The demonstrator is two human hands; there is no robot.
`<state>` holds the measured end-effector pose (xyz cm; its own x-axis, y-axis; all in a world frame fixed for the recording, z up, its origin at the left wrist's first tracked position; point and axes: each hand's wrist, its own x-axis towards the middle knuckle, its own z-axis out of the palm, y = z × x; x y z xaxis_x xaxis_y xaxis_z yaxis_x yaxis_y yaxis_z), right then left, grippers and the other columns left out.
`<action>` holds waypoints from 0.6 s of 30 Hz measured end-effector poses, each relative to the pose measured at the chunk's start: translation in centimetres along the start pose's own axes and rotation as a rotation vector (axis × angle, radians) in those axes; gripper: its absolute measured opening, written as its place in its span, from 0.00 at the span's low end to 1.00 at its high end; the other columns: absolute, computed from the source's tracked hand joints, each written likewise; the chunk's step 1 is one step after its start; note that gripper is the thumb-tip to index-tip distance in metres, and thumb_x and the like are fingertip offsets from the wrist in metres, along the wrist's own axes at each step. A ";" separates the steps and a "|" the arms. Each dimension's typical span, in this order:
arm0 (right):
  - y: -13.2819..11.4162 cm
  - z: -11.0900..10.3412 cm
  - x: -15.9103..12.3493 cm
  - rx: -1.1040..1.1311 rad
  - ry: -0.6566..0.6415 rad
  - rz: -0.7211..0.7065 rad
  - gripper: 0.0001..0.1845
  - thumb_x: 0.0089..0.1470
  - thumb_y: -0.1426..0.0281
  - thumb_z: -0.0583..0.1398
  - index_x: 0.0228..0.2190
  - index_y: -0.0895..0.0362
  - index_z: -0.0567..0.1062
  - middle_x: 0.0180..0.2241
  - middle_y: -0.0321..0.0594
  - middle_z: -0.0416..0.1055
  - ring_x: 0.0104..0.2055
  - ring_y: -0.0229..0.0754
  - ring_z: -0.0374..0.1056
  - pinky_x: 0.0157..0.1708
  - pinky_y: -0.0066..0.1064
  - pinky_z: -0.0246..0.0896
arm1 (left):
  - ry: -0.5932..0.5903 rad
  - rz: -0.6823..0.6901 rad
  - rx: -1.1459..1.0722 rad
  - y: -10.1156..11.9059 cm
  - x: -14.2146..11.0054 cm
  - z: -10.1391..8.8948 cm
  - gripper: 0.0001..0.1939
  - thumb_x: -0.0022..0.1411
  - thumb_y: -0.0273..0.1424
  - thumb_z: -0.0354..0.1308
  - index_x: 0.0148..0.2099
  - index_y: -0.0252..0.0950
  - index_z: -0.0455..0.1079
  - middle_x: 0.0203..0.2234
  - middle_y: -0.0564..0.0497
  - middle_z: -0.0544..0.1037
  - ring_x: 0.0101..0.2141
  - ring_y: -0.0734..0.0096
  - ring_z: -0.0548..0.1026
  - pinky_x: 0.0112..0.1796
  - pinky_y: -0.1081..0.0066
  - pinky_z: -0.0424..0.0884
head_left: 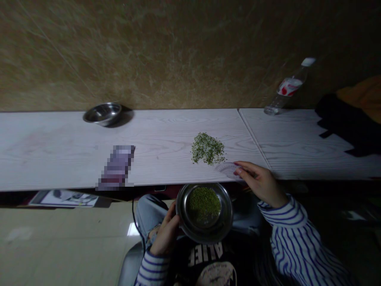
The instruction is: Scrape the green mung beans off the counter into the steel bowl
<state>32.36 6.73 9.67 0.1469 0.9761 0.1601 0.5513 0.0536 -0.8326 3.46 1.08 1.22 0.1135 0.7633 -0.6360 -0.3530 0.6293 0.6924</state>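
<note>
My left hand point(167, 233) grips the left rim of a shiny metal bowl point(206, 235), held just below the table's front edge, over my lap. Small green beans point(205, 202), like mung beans, cover much of the bowl's bottom. On the table beyond it lies a loose, scattered pile of small green beans point(207, 149), with pale patches showing among them. My right hand point(263, 183) pinches a clear plastic protractor point(228, 170) between thumb and fingers. The protractor is low at the table's front edge, close to the near side of the pile.
A second metal bowl point(102, 115) stands near the wall at the left. Nearer the front edge lies a blurred, phone-like object point(117, 167). A clear bottle point(287, 89) with a white cap stands at the right, beside dark and orange cloth point(354, 115). A table seam point(254, 137) runs right of the pile.
</note>
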 end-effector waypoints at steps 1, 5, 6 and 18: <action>0.1 0.0 0.1 0.012 0.005 0.011 0.18 0.54 0.61 0.60 0.42 0.57 0.79 0.33 0.45 0.80 0.36 0.47 0.77 0.40 0.39 0.73 | 0.004 0.002 -0.015 0.0 0.0 0.1 0.33 0.48 0.30 0.62 0.58 0.39 0.66 0.31 0.52 0.78 0.28 0.65 0.72 0.27 0.68 0.68; 0.7 0.4 0.5 0.073 0.031 0.055 0.20 0.52 0.59 0.61 0.43 0.58 0.78 0.33 0.46 0.80 0.35 0.47 0.76 0.36 0.37 0.73 | 0.000 0.005 -0.093 -0.2 0.5 0.4 0.31 0.47 0.29 0.62 0.56 0.38 0.68 0.32 0.51 0.78 0.30 0.65 0.73 0.29 0.68 0.68; 0.9 0.5 0.6 0.096 0.042 0.061 0.21 0.52 0.58 0.61 0.43 0.58 0.77 0.33 0.46 0.79 0.33 0.46 0.76 0.34 0.36 0.72 | -0.005 0.005 -0.108 -0.2 0.6 0.4 0.31 0.47 0.29 0.63 0.56 0.38 0.68 0.33 0.51 0.78 0.32 0.64 0.73 0.30 0.68 0.68; 2.0 1.3 0.9 0.223 0.063 0.103 0.26 0.53 0.54 0.61 0.45 0.61 0.72 0.24 0.41 0.76 0.23 0.39 0.68 0.27 0.33 0.67 | -0.018 -0.007 -0.136 -0.1 1.8 -0.5 0.34 0.49 0.28 0.60 0.61 0.40 0.65 0.35 0.49 0.78 0.33 0.61 0.73 0.29 0.67 0.69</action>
<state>32.56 8.00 7.48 0.2480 0.9640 0.0955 0.3367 0.0067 -0.9416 3.24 2.29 -0.12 0.1324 0.7622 -0.6337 -0.4749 0.6099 0.6344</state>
